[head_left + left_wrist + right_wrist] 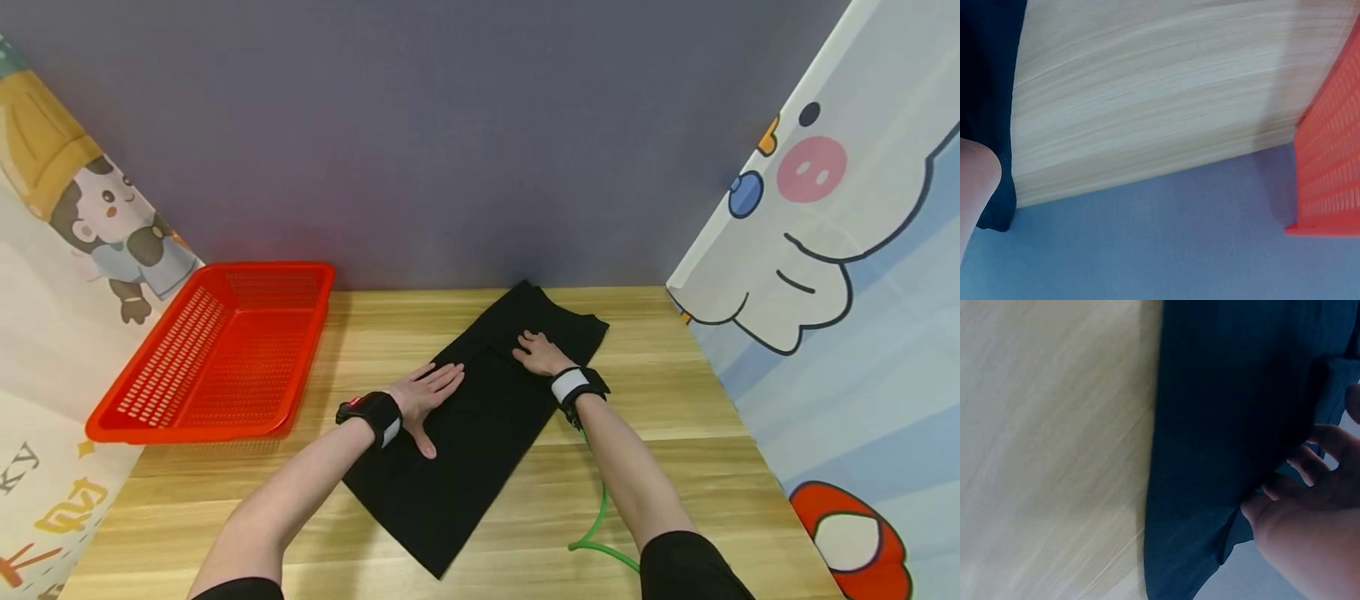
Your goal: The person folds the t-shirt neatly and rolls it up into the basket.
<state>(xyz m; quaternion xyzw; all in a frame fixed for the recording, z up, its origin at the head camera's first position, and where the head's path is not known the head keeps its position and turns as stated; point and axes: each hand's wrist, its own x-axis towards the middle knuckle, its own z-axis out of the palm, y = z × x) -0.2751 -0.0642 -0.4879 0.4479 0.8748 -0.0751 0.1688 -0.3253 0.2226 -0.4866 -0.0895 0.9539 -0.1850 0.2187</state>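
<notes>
A piece of black folded cloth [480, 433], perhaps a garment, lies slantwise on the table, its far end near the grey wall. My left hand [427, 398] rests flat on its left edge with the fingers straight and the thumb spread. Farther up the cloth, my right hand [542, 354] touches it near a fold line, fingers slightly bent. The right wrist view shows these loosely bent fingers [1307, 465] against the dark cloth [1222, 425], with no pinch visible. Only a small part of the left hand [975, 181] appears in the left wrist view.
A red plastic basket [255, 358] stands to the left on the wooden table [390, 325]. Behind rises a grey wall panel [450, 142], with printed cartoon sheets at both sides. A green cable [602, 500] runs beside the right forearm.
</notes>
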